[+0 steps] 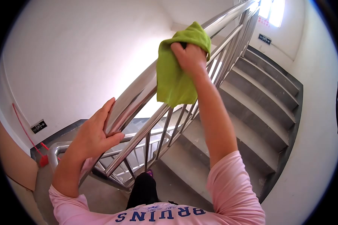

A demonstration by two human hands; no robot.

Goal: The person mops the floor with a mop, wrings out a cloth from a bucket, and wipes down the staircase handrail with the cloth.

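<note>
Stairs [251, 108] rose on the right beside a pale wall [319, 97], their grey steps curving towards a bright window [271, 12] at the top. Metal railing ran diagonally along their left edge, its broad, shiny handrail [137, 80] above a thinner rail and upright bars. Another run of railing showed lower on the left, near the turn.

The person, in a pink shirt [229, 183], stood close to the railing's lower end, both arms reaching to it. Green cloth [169, 75] lay over the upper stretch of the handrail, one part hanging down the near side past the thinner rail. The right hand [191, 58] pressed on it, thumb bent and fingers curled into the fabric; how tightly they gripped was hidden by the folds. Further down, the left hand [95, 131] held no cloth and rested around the handrail, fingers stretched and thumb apart on the near side.

The step in hand looked like wiping the handrail. A further stroke would call for the cloth held snug around its curve, with the loose part kept clear of the bars.

Smaller things were a red-handled tool [44, 161] at lower left and a dark exit sign [39, 126] on the wall.
</note>
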